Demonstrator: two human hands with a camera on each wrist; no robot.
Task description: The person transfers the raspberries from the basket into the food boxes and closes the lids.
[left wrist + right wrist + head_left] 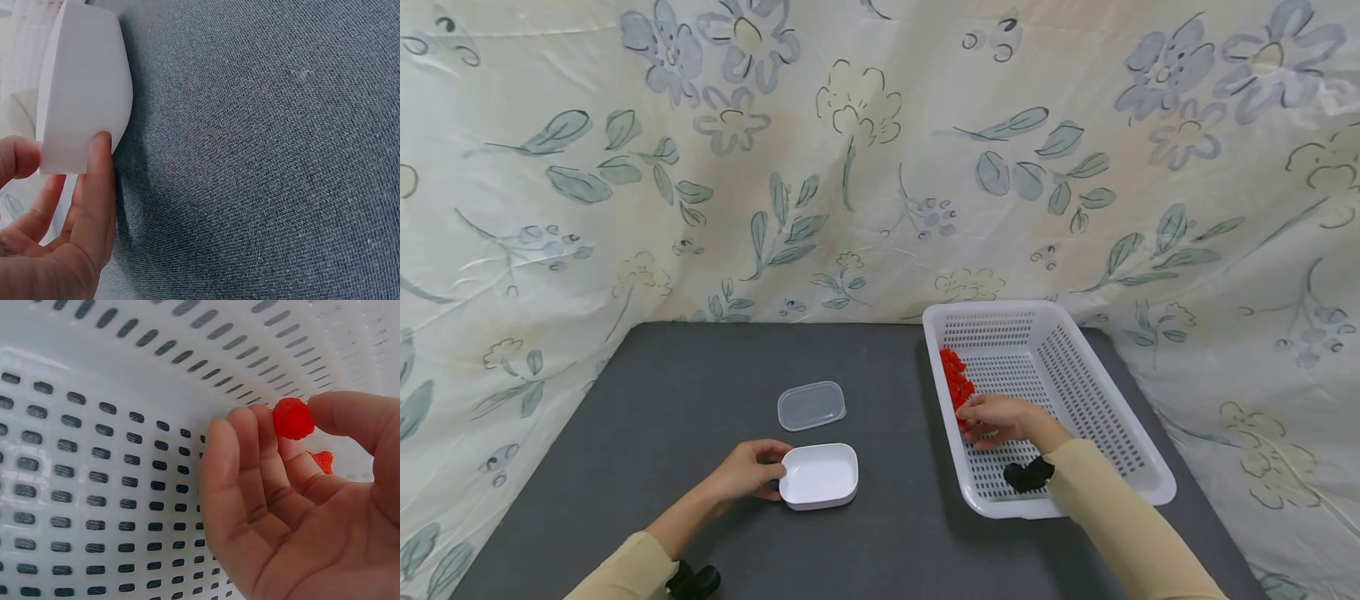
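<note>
Red raspberry-like piece (292, 418), pinched lightly between right hand (1000, 421) thumb and fingertips inside the slotted basket (1138, 467), could slip free (left hand (747, 472) grips the white container (820, 475)).

A clear lid (811, 406) lies on the grey table (662, 392) before a floral cloth (850, 150).

Dark grey surface (647, 392) under a floral backdrop.
A cream cloth (865, 158) printed with blue-grey flowers and green leaves drapes the far side and both left and right, evenly lit.
</note>
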